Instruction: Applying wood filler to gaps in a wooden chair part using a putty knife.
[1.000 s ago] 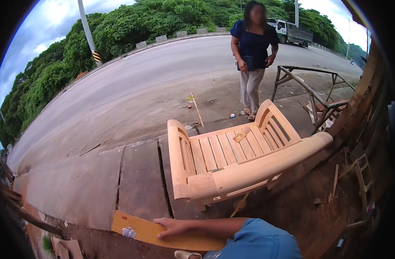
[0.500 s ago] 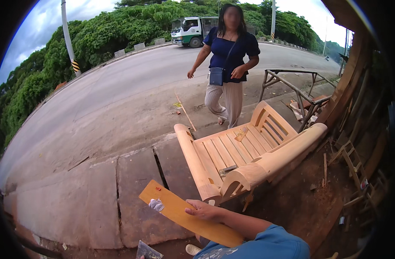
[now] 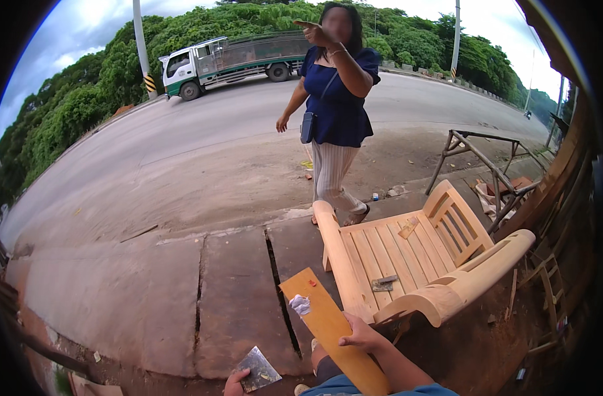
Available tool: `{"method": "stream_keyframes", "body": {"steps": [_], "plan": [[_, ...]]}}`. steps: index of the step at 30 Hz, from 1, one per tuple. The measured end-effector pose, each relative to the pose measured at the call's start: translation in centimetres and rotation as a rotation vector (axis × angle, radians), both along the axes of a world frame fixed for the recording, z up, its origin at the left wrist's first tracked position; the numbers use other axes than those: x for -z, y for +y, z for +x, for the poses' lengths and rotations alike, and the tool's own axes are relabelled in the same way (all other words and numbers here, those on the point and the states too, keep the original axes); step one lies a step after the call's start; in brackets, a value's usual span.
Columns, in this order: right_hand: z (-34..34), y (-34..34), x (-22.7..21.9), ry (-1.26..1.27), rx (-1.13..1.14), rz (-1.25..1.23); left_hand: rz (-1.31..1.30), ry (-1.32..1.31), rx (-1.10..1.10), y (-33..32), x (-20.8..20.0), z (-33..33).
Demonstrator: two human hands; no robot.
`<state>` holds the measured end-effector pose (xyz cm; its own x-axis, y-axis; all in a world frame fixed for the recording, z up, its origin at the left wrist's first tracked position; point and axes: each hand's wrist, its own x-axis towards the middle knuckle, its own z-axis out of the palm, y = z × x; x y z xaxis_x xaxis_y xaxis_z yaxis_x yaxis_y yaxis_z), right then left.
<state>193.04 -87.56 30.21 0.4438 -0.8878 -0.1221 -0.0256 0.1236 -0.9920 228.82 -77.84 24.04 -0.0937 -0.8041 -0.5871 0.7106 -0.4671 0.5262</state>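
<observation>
My right hand [image 3: 362,335] has its fingers wrapped over the edge of a flat wooden board [image 3: 328,327], angled up and left from near me; a white wad [image 3: 300,304] sits on its far end. Left hand [image 3: 235,383], low near edge, fingers pinching a scraper blade [image 3: 257,369]. Unfinished wooden chair [image 3: 413,261] just right of board. A person [image 3: 334,105] stands far, pointing; truck [image 3: 229,63] beyond on road.

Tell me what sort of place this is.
Probably an open roadside woodworking spot: an unfinished wooden armchair stands on concrete slabs beside a paved road with a truck, and wood offcuts lie at right.
</observation>
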Motion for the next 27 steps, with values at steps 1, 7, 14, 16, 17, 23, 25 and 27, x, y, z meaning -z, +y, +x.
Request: {"method": "stream_keyframes", "body": {"steps": [1,7,14,16,17,23,25,27], "plan": [[0.0,-0.6,0.4,0.003,0.036,0.033,0.016,0.031,-0.006,-1.3,0.9,0.4],[0.5,-5.8,0.8,-0.112,0.235,0.061,0.036,0.054,0.050,-9.2,1.0,0.6],[0.6,-13.5,-5.3,-0.321,0.263,0.165,0.073,0.058,0.067,-15.5,-8.9,-2.0],[1.4,-15.5,-7.7,-0.499,0.213,0.150,0.034,0.090,0.064,-16.1,-11.0,-1.5],[1.3,-16.1,-8.5,-0.543,0.237,0.186,0.015,-0.007,0.083,-16.8,-11.2,-1.4],[4.2,-20.7,-7.6,-0.386,0.231,0.182,0.063,0.042,-0.080,-19.0,-11.1,2.6],[5.5,-22.3,-5.0,-0.451,0.156,0.157,0.056,0.024,0.056,-19.8,-7.9,5.8],[6.0,-22.7,-7.0,-0.328,0.173,0.146,0.037,0.012,0.131,-21.4,-6.2,8.3]]}}
